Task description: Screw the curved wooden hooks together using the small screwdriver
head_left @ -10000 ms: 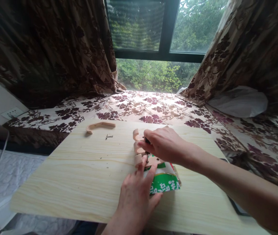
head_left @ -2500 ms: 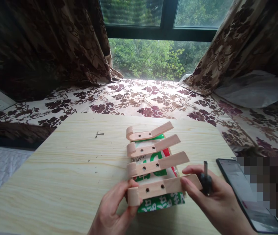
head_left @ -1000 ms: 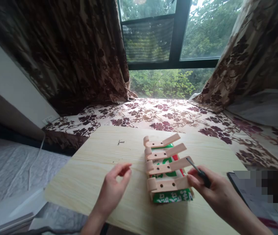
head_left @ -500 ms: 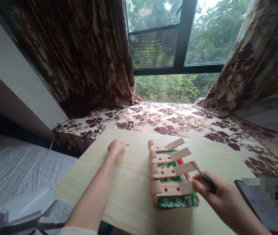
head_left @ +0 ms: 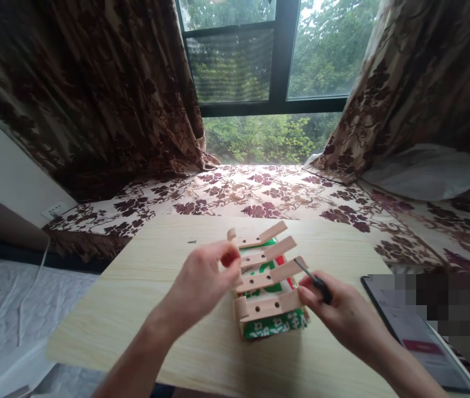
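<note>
Several pale wooden hook-shaped pieces [head_left: 267, 305], each with two dark holes, lie in a row across a green, white and red printed pack [head_left: 276, 326] on the table. My left hand [head_left: 205, 282] is over the left ends of the pieces, thumb and forefinger pinched; whatever lies between them is too small or hidden to make out. In my right hand [head_left: 334, 309] is a screwdriver [head_left: 320, 286] with a dark handle, its shaft pointing up and left. The right fingertips touch the right end of the nearest wooden piece. Small metal bits [head_left: 192, 241], perhaps screws, lie on the table's far left.
The light wood-grain table [head_left: 135, 309] stands against a window seat with a floral cover [head_left: 259, 190]. A tablet [head_left: 421, 337] lies at the right edge. To the left is a bed with a grey sheet [head_left: 3, 298]. Patterned curtains [head_left: 106, 94] frame the window.
My left hand has come from the small metal bits at the far left to the wooden pieces, fingers pinched. My right hand keeps the screwdriver beside them. The view has shifted right.
</note>
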`<state>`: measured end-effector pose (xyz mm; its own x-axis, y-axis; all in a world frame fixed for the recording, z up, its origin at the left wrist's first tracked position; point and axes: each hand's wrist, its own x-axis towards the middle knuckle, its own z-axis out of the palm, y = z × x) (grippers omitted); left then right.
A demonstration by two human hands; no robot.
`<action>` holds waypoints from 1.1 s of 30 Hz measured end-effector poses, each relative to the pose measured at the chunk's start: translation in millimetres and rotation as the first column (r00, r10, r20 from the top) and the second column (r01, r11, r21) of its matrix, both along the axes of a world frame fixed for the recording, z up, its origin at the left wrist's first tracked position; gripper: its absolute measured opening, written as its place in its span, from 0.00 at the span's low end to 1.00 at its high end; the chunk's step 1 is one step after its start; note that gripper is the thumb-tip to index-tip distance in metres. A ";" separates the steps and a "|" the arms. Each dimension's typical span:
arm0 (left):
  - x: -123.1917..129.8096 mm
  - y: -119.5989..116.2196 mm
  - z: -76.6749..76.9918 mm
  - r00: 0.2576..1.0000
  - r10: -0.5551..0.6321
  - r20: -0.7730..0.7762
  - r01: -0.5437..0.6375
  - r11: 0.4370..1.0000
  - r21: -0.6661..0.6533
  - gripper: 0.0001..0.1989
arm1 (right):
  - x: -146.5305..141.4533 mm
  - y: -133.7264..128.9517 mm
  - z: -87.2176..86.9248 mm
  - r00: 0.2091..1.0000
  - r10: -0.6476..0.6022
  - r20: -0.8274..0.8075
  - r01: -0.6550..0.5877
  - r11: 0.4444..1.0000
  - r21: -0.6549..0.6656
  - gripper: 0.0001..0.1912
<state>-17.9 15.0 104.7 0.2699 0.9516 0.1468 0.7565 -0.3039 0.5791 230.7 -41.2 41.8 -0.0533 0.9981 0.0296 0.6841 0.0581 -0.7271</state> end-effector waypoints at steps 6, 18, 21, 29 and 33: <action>46.9 -20.3 -20.5 0.852 -0.464 -0.243 0.510 0.842 0.177 0.09 | -2.2 1.7 3.3 1.000 -0.023 -0.004 0.023 0.999 0.039 0.11; 58.8 -15.3 -48.0 0.803 -0.471 -0.366 0.559 0.808 0.186 0.10 | -4.2 2.0 10.1 0.999 -0.023 0.028 0.021 0.997 0.074 0.10; 60.0 -15.0 -52.6 0.818 -0.460 -0.345 0.545 0.811 0.212 0.10 | -4.3 1.3 9.9 0.999 -0.026 0.029 0.024 0.997 0.070 0.10; 62.6 -14.5 -57.3 0.865 -0.416 -0.280 0.482 0.843 0.239 0.09 | -4.9 1.4 9.9 0.999 -0.031 0.033 0.029 0.997 0.069 0.11; 64.0 -14.4 -52.9 0.861 -0.424 -0.280 0.488 0.845 0.218 0.11 | -5.3 0.9 11.2 0.999 -0.012 0.042 0.008 0.997 0.077 0.11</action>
